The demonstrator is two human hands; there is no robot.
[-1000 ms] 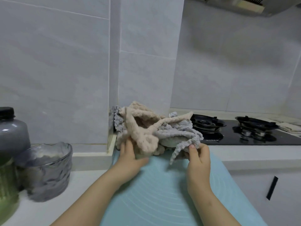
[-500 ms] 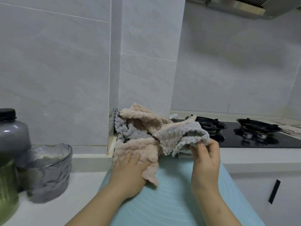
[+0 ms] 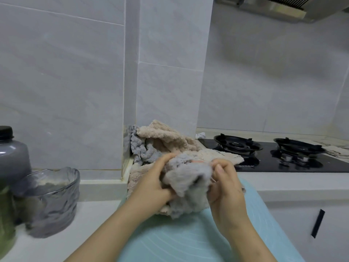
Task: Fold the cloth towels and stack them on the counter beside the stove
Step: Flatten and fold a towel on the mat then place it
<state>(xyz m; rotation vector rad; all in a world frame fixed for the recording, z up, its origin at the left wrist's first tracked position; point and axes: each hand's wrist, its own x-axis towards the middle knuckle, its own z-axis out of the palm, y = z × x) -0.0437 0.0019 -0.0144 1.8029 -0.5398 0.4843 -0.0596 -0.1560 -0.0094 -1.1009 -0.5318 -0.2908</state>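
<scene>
The towel pile [image 3: 162, 140] sat at the blue mat's [image 3: 188, 241] twelve o'clock, the stove [image 3: 273, 159] at two. I had drawn the grey towel [image 3: 187, 178] off it toward six. My left hand [image 3: 151, 188] and right hand [image 3: 224, 188] gripped it with curled fingers, bunched, so nothing was folded yet.

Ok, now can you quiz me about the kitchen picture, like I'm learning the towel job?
1. True or false: the left hand and the right hand both grip the grey towel.
2. What lies on the counter under the hands? A) a blue mat B) a wooden board C) a metal tray
3. Fill in: the glass bowl stands on the person's ____ side.

Key: 1 true; 2 A; 3 left.
</scene>
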